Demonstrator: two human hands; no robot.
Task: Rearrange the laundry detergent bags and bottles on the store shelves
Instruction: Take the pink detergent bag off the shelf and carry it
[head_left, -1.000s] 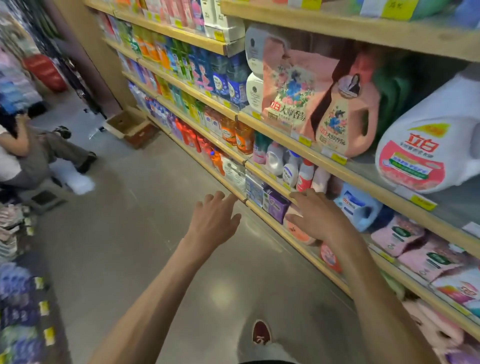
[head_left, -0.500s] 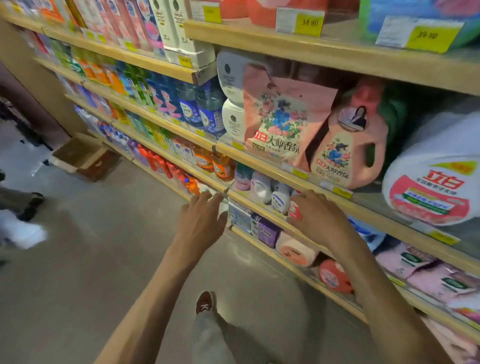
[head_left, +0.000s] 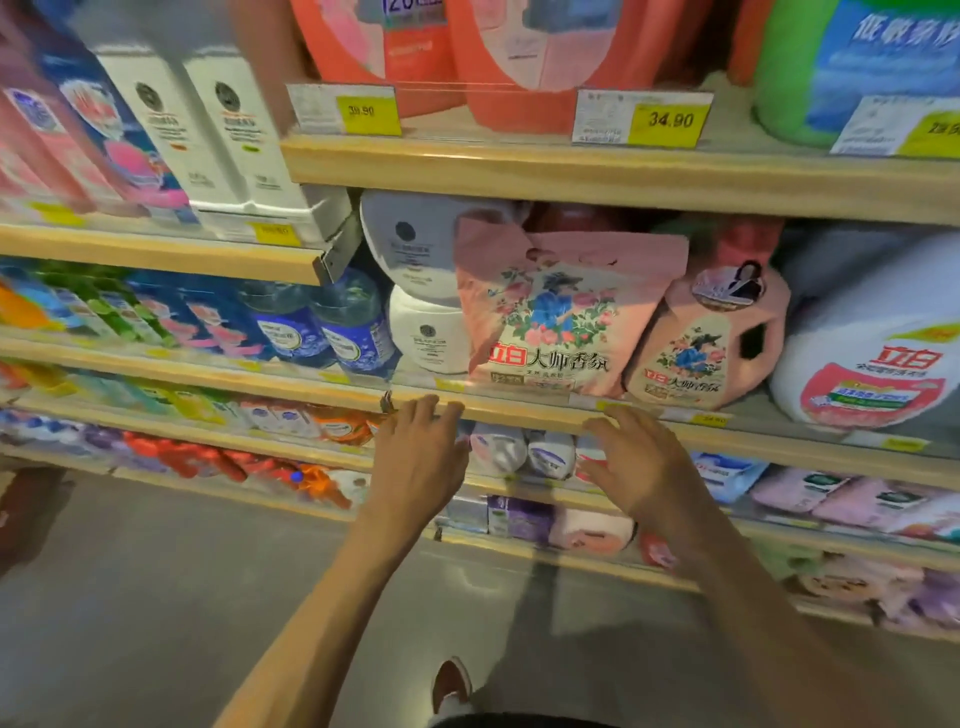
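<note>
Several detergents crowd the middle wooden shelf (head_left: 519, 411): a large white detergent jug (head_left: 872, 358), then a pink floral detergent bag (head_left: 561, 312) just beside a pink detergent bottle (head_left: 701, 353). Our left hand (head_left: 421, 460) and right hand (head_left: 641, 467) hover at the shelf lip, fingers spread, holding nothing. Tugging the slumped bag carelessly could, we judge, topple the bottle beside it.

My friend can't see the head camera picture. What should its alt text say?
A left hand and a right hand, both open and empty, hover by a wooden shelf edge. Just above them a pink flowered bag sits on the shelf, a pink bottle to its right, then a big white bottle.
</note>
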